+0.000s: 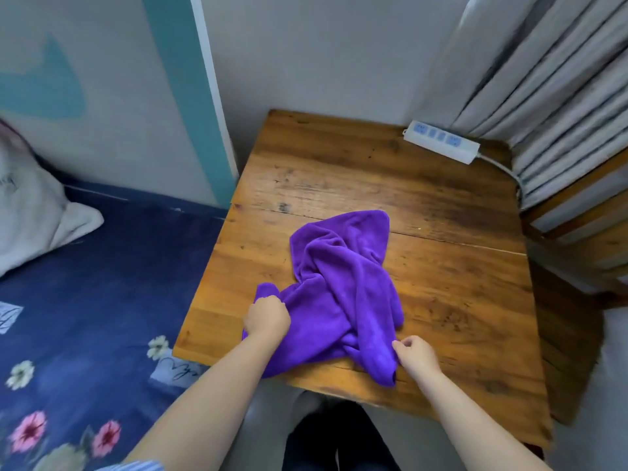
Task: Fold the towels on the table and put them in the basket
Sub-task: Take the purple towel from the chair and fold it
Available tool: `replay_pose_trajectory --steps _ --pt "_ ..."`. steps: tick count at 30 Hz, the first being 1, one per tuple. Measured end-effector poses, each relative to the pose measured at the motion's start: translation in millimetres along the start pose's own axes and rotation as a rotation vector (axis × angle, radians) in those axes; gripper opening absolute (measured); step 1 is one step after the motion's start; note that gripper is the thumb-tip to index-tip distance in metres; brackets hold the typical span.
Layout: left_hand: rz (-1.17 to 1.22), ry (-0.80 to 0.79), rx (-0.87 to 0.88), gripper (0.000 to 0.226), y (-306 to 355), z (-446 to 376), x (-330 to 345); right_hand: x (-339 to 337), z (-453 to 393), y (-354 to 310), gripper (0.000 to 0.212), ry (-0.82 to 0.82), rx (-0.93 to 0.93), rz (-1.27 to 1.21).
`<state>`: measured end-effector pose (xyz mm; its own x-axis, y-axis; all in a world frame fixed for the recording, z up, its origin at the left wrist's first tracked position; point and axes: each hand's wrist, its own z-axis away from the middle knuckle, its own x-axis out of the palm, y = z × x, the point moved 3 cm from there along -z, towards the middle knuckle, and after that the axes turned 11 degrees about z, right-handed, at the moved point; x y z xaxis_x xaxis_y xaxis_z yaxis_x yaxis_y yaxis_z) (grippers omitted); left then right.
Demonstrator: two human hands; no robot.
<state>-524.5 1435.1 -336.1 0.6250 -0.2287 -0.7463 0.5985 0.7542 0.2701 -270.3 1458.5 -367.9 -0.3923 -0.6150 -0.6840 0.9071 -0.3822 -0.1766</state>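
Low in the frame, the left hand (266, 319) grips the purple towel (339, 294) at its left corner, and the right hand (416, 356) pinches its lower right edge. The towel lies crumpled mid-frame on the wooden table (441, 266), not yet folded; no basket shows.

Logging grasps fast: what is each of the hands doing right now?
Left hand: closed, gripping the purple towel at its near left part.
Right hand: closed, pinching the towel's near right edge.
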Motion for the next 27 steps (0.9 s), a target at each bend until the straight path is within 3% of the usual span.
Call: replay_pose_trajectory --steps 5,7,11,13,16,19,22,27 --pt "0.134 -0.031 -0.041 0.038 0 -20 13 10 -10 -6 0.03 -0.005 0.139 -0.27" --pt "0.226 -0.007 -0.026 0.035 0 -24 17 8 -13 -3 0.026 0.026 0.18 -0.376" --pt "0.523 0.059 0.061 0.02 -3 -24 8 -13 -10 3 0.013 0.048 0.172 -0.607" --pt "0.75 0.079 0.053 0.014 -12 -20 2 -27 -7 9 0.02 0.04 0.138 -0.693" --pt "0.923 -0.063 -0.002 0.029 -30 -7 1 -39 -2 19 0.03 -0.036 0.127 -0.751" --pt "0.937 -0.218 -0.094 0.029 -39 4 5 -37 3 23 0.027 -0.19 0.182 -0.886" --pt "0.861 -0.184 -0.095 0.03 -36 6 8 -33 4 24 0.021 -0.283 0.225 -0.944" --pt "0.808 -0.148 -0.19 0.032 -22 5 18 -32 0 27 0.022 -0.234 0.288 -0.802"
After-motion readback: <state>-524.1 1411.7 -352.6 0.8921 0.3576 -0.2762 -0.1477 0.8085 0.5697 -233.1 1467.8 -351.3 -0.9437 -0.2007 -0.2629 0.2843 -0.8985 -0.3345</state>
